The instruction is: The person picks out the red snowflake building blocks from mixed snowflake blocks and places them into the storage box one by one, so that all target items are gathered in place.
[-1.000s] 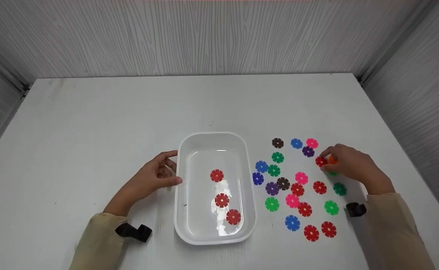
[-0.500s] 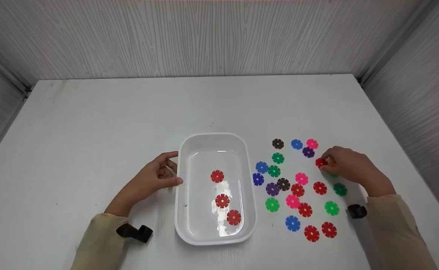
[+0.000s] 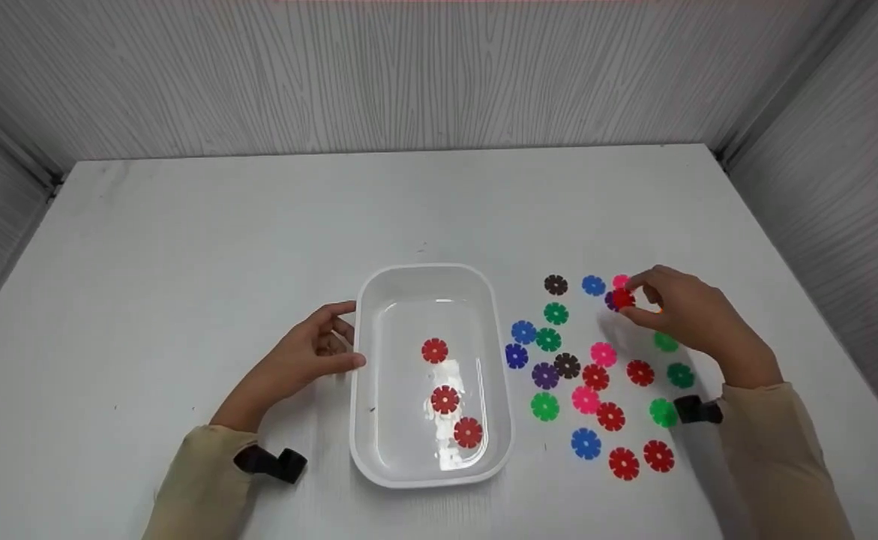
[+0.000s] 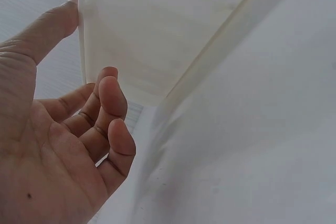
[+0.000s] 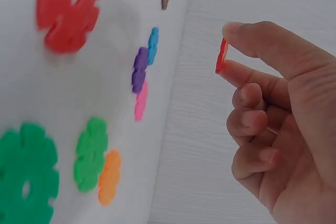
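Note:
My right hand point(image 3: 678, 311) pinches a red interlocking disc point(image 3: 623, 299) between thumb and index finger, raised off the table; its other fingers are curled, as the right wrist view shows. Below it lie a purple disc point(image 5: 139, 70) and a pink disc point(image 3: 620, 281). My left hand point(image 3: 300, 352) touches the left rim of a white rectangular tray point(image 3: 356, 420) with thumb and index fingertips, the other fingers loosely bent beside the outer wall. Several red discs, one being a disc point(image 3: 434, 350) near the middle, lie flat in the tray.
Several notched discs lie scattered right of the tray, including a blue disc point(image 3: 585, 443), a green disc point(image 3: 665, 341), a brown disc point(image 3: 555, 285) and an orange disc point(image 5: 109, 178). A wood-grain panel point(image 3: 409, 75) stands behind the white table point(image 3: 221, 225).
My right hand has lifted the red disc from the table and moved slightly up and left, exposing more of the green disc. The left hand and tray have stayed in place.

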Available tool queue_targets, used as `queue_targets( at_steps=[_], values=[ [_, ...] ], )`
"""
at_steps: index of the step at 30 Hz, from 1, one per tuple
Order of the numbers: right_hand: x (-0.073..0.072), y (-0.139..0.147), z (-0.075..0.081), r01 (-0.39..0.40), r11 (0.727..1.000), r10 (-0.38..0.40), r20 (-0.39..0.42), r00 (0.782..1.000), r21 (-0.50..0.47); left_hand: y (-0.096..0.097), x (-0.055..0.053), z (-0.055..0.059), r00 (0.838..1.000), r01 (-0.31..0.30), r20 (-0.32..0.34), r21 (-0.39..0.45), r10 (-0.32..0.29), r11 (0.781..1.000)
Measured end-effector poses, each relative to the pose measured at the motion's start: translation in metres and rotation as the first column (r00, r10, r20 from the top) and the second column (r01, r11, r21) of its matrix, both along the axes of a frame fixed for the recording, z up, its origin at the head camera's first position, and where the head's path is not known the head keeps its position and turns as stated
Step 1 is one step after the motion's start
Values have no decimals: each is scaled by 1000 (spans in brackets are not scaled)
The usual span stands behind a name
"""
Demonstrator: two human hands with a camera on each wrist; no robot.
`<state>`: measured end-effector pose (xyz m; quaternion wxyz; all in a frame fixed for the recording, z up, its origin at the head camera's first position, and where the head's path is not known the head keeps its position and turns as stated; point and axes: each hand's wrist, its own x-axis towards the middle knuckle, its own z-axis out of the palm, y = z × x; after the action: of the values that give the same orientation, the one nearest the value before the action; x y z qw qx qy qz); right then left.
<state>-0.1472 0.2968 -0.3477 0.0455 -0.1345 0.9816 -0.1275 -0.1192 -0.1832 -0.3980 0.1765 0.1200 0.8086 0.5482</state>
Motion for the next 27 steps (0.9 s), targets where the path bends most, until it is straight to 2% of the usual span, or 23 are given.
queue_targets(
  at_steps=[5,15,21,27],
  values=[
    [1,-24,4,-18,999,18,-1,1000,-51,0,-1,-2,1000,0,-1,4,0,1000],
    [6,-65,9,-159,987,156,-97,983,-15,0,-2,-1,1000,-1,0,4,1,1000],
    [11,-87,13,-214,977,213,-52,976,-10,0,-1,-1,1000,-1,12,9,1,1000],
    [16,-105,15,-260,966,260,-23,965,-11,0,-1,-1,1000,7,-7,9,-7,1000]
  ],
)
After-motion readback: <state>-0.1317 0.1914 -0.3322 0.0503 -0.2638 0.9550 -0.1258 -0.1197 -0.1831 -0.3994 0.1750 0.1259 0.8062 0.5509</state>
